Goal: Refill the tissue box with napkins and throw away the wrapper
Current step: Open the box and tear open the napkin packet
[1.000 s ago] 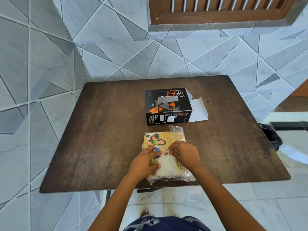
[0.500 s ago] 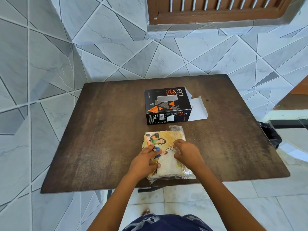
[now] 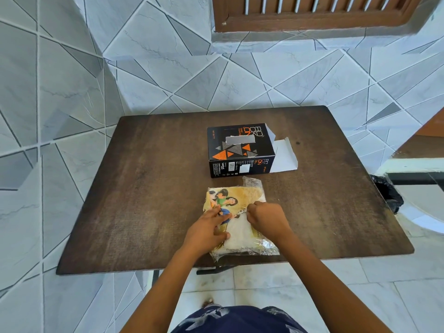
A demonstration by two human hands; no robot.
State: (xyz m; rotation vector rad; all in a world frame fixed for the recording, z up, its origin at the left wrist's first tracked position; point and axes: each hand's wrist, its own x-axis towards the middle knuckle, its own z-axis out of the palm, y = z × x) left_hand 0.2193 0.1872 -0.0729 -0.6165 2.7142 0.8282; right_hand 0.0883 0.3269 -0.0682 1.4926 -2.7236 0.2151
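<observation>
my left hand point(image 3: 208, 230): flat on the napkin pack point(image 3: 236, 221), fingers spread, pinning it down
my right hand point(image 3: 266, 218): curled up tight, pinching the wrapper at the pack's middle
napkin pack: near edge of the table point(image 3: 144, 200), wrapper still on
tissue box point(image 3: 239, 150): just behind the pack, side flap point(image 3: 283, 156) hanging open to the right

Both hands on wrapped napkin pack point(image 3: 242, 227) at table point(image 3: 144, 200) near edge; left hand point(image 3: 207, 230) flat, right hand point(image 3: 268, 218) pinching wrapper; black tissue box point(image 3: 239, 150) just behind, end flap open
</observation>
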